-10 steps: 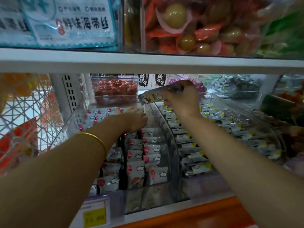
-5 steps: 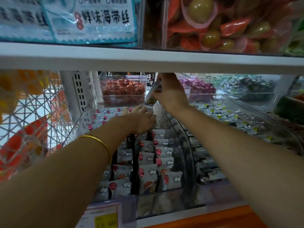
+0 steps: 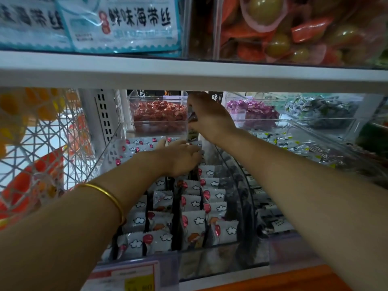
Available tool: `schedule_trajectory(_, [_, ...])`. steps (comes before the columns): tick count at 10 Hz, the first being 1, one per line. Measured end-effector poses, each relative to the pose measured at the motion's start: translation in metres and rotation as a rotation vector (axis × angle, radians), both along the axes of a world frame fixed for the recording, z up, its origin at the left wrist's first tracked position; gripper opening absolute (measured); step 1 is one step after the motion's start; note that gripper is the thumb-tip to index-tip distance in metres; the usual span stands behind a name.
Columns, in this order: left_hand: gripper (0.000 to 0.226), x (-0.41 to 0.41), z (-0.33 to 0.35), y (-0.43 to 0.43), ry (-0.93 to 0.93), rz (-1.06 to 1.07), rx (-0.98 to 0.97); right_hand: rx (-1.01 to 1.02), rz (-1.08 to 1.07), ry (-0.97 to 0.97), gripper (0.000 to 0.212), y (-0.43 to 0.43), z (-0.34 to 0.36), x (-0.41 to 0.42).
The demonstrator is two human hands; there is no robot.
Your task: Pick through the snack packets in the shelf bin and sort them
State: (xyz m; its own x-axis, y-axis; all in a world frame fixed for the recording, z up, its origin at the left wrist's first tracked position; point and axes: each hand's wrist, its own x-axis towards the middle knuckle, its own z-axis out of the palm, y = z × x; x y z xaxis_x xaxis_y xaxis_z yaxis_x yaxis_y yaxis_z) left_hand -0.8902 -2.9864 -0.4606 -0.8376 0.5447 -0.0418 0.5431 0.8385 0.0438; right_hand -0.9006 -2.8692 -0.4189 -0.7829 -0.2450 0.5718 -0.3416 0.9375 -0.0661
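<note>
Snack packets: white plastic snack packets printed with red balloons and clouds (image 3: 193,219) stand in upright rows inside the clear plastic shelf bin (image 3: 210,258) on the lower shelf.
Left hand: the left hand (image 3: 180,158) lies palm-down on the back rows. Its fingers are close together and nearly straight, with no packet visibly pinched.
Right hand: the right hand (image 3: 210,116) is at the rear, just under the white shelf board (image 3: 189,76). Its fingers are curled, pinching a small dark packet (image 3: 192,118).
Change: one second ago this hand holds a long pale packet level above the neighbouring bin. It now sits higher and further back, between the clear box of red-wrapped sweets (image 3: 159,114) and the clear box of purple-wrapped sweets (image 3: 252,114), with the packet mostly hidden. The left hand barely shifts.
Meaning: probably one odd packet being carried off to a rear spot. Sorting is underway, and the rows already look orderly.
Neighbour: pale packets with yellow corners (image 3: 281,141) fill the bin to the right.
Writing: the pale blue plastic bags (image 3: 126,24) on the upper shelf read 鲜味海带丝. A black label with white characters (image 3: 216,96) is partly covered and not legible. The digits on the yellow price tag (image 3: 138,284) are too blurred to read.
</note>
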Motion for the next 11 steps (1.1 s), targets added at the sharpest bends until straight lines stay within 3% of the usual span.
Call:
schedule_trajectory(2, [0.048,0.007,0.002,-0.009,-0.010,-0.029,0.110,0.226,-0.133,-0.068,0.032,-0.005,-0.006,-0.006])
schedule_trajectory(3, [0.058,0.013,0.002,-0.014,0.074,-0.022,0.298,0.361,-0.232,-0.189,0.030,-0.008,-0.005,-0.010])
schedule_trajectory(5, [0.052,0.023,-0.005,-0.016,0.010,-0.013,0.108,0.413,-0.273,-0.406,0.035,-0.007,-0.006,-0.008])
schedule_trajectory(6, [0.055,0.024,-0.007,-0.012,-0.022,0.019,-0.016,0.373,-0.241,-0.326,0.034,-0.008,-0.004,-0.006])
schedule_trajectory(7, [0.055,0.023,-0.006,-0.008,-0.023,0.047,-0.032,0.165,-0.188,-0.280,0.023,-0.005,0.000,0.000])
schedule_trajectory(8, [0.053,0.029,-0.004,-0.010,0.020,0.045,0.092,-0.010,-0.169,-0.257,0.033,0.001,0.008,0.012])
schedule_trajectory(10, [0.053,0.050,-0.002,-0.006,0.004,0.045,-0.037,-0.195,-0.082,-0.223,0.037,0.003,0.014,0.054])
schedule_trajectory(11, [0.050,0.064,0.013,-0.011,0.059,0.079,0.160,-0.375,-0.041,-0.170,0.038,0.006,0.015,0.080])
